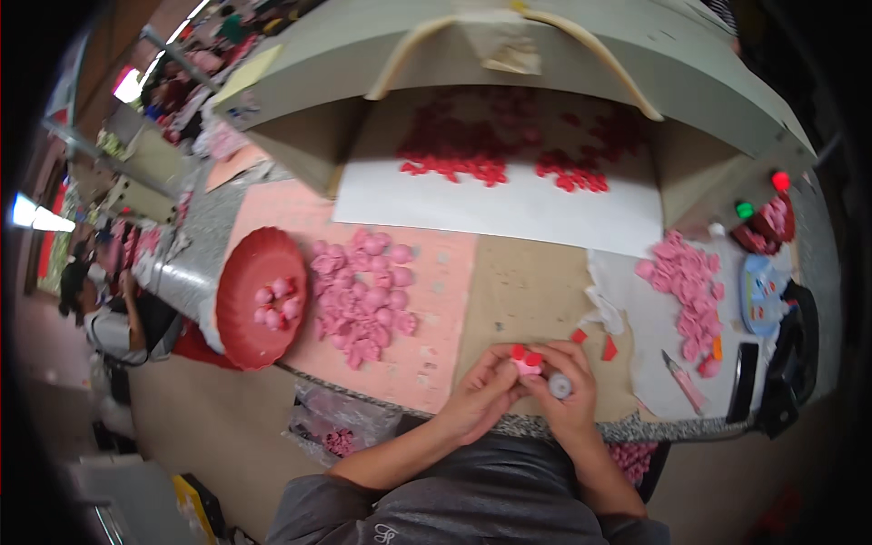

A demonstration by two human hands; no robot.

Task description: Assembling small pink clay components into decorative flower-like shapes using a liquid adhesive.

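Observation:
My left hand (480, 392) is closed, its fingertips pinching a small pink piece with red parts (527, 361) near the table's front edge. Close against it, my right hand (572, 400) is curled round a white round-ended tube (559, 387). The thumb and forefinger of the right hand also reach the pink and red piece. Two loose red scraps (609, 347) lie just beyond the right hand, beside a crumpled white tissue (603, 311). The fingers hide much of the held piece and the tube's length.
Left stands a red fluted bowl (238, 304) with pink and red pieces, beside a pile of pink pieces (363, 291). Under a grey hood (581, 64), red pieces (463, 171) lie on a white surface. On the right are more pink pieces (688, 286) and a pink-handled cutter (683, 383).

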